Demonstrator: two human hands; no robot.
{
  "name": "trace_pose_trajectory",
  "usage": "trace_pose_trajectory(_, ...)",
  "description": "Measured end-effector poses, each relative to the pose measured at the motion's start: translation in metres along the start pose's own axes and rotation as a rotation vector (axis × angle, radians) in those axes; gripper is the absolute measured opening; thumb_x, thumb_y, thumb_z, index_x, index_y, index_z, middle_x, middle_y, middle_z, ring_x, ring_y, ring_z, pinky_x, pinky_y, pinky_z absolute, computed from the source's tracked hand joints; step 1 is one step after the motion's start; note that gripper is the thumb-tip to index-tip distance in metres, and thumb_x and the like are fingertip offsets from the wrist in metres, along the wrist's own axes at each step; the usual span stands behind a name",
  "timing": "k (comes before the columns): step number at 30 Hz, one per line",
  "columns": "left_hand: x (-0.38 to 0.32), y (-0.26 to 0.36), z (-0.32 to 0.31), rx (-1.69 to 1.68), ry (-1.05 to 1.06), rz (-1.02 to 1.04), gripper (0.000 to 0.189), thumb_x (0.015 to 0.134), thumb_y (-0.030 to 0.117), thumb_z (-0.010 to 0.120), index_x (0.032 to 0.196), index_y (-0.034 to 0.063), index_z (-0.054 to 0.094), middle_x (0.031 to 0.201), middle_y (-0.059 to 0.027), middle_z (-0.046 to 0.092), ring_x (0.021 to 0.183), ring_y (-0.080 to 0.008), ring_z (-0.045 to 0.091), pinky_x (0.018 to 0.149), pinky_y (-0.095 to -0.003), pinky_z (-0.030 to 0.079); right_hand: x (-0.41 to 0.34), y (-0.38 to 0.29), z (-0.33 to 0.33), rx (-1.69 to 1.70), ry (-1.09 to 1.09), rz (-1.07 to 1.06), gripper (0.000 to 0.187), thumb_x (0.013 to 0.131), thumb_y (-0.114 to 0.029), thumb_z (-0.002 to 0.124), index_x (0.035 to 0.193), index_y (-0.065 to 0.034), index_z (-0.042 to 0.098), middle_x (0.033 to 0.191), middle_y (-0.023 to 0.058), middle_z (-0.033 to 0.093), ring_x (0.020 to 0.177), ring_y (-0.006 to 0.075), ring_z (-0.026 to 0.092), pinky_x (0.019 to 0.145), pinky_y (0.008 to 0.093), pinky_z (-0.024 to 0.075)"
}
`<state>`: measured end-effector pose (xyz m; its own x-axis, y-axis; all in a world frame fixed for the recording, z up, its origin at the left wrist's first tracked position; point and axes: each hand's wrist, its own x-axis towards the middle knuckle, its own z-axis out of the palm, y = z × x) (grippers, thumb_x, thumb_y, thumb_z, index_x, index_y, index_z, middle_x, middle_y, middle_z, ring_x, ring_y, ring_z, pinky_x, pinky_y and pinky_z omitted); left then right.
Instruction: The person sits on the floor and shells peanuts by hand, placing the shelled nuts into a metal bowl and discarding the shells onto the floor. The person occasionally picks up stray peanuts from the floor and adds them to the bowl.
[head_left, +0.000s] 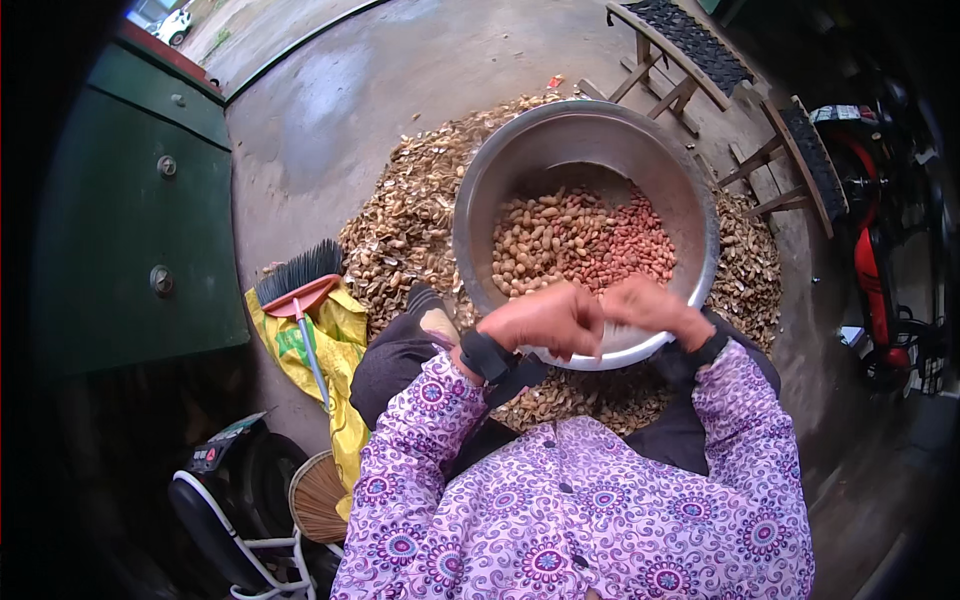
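A wide metal basin (491, 161) sits before me. Unshelled peanuts (536, 232) fill its left part, and shelled red-skinned kernels (641, 240) lie on the right. Over the near rim, my left hand (551, 319) is curled with its fingers bent inward. My right hand (649, 304) meets it there, blurred and also curled. The fingertips are hidden between the two hands, so I cannot see whether a peanut is held. Dark bands circle both wrists.
Peanut shells (409, 217) are heaped around the basin. At left lie a broom (300, 292) and a yellow woven sack (345, 382), near a green metal door (150, 225). Two wooden stools (679, 52) with woven tops stand far right, beside a red vehicle (874, 277).
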<state>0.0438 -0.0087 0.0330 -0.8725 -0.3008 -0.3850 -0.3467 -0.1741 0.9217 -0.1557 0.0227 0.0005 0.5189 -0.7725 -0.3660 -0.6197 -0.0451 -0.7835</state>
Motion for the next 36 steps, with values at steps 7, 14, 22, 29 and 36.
trace_pose_trajectory(7, -0.021, -0.007, -0.002, 0.025, 0.263, 0.101, 0.023, 0.07, 0.018, 0.064, 0.082, -0.0015, 0.06, 0.068, -0.0045, 0.058, 0.057, -0.0104, 0.054, 0.052, -0.0236, 0.043, 0.017, 0.046, 0.024, -0.389, -0.045, 0.207, 0.024, 0.069, -0.029, 0.061, 0.08, -0.0083, 0.062, 0.074, 0.0148, 0.06, 0.071, 0.0302, 0.058, 0.063, 0.0377, 0.045)
trace_pose_trajectory(14, -0.041, -0.003, -0.005, -0.179, 0.474, 0.139, 0.018, 0.071, 0.015, 0.062, 0.077, -0.0013, 0.06, 0.063, -0.0033, 0.057, 0.054, -0.009, 0.053, 0.049, -0.0231, 0.043, 0.026, 0.137, 0.023, -0.601, 0.219, 0.364, 0.018, 0.069, -0.014, 0.054, 0.085, -0.0079, 0.061, 0.079, 0.0173, 0.059, 0.078, 0.0332, 0.057, 0.069, 0.04, 0.0449)
trace_pose_trajectory(22, -0.056, -0.014, -0.009, -0.16, 0.5, 0.146, 0.018, 0.072, 0.015, 0.061, 0.078, -0.0012, 0.06, 0.067, -0.0014, 0.057, 0.06, -0.0076, 0.051, 0.054, -0.0219, 0.041, 0.038, 0.112, 0.035, -0.742, 0.064, 0.387, 0.022, 0.076, -0.013, 0.042, 0.082, -0.007, 0.062, 0.089, 0.0171, 0.059, 0.087, 0.0311, 0.056, 0.075, 0.0394, 0.0432)
trace_pose_trajectory(29, -0.058, -0.011, -0.009, -0.055, 0.56, 0.169, 0.018, 0.072, 0.015, 0.061, 0.077, -0.0017, 0.06, 0.065, -0.0036, 0.057, 0.061, -0.0094, 0.052, 0.056, -0.0242, 0.042, 0.038, 0.116, 0.039, -0.8, 0.107, 0.363, 0.021, 0.074, -0.012, 0.043, 0.079, -0.0052, 0.062, 0.083, 0.0185, 0.059, 0.082, 0.0323, 0.057, 0.071, 0.0407, 0.0447)
trace_pose_trajectory(36, -0.049, -0.007, -0.008, -0.014, 0.567, 0.119, 0.02, 0.07, 0.016, 0.061, 0.08, -0.0012, 0.061, 0.069, -0.0069, 0.06, 0.063, -0.0117, 0.055, 0.058, -0.0256, 0.044, 0.035, 0.102, 0.021, -0.206, 0.104, 0.481, 0.015, 0.077, -0.012, 0.049, 0.082, -0.001, 0.058, 0.068, 0.01, 0.059, 0.063, 0.0201, 0.058, 0.055, 0.0309, 0.0469)
